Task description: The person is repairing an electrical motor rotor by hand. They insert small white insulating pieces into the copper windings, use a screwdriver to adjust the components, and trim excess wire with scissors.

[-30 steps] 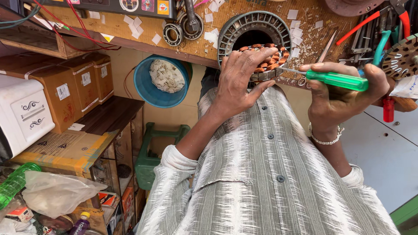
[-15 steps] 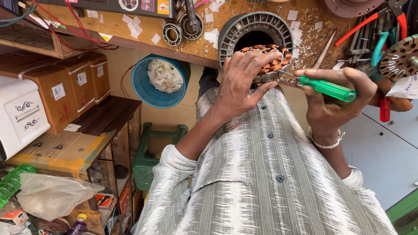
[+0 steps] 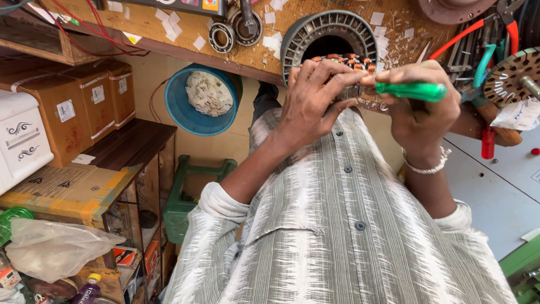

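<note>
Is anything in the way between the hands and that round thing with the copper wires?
Nothing visible. The left hand already rests on the copper-wound ring, fingers curled over it, and the right hand holds the green-handled screwdriver right beside it.

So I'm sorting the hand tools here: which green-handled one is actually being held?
The bright green-handled screwdriver, lying across the right hand beside the copper-wound stator. The teal-handled pliers lie untouched on the bench.

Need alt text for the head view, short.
Seen from above, a person's left hand grips a copper-wound motor core at a workbench edge while the right hand holds a green-handled screwdriver against it. A blue bowl and cardboard boxes sit to the left.
</note>
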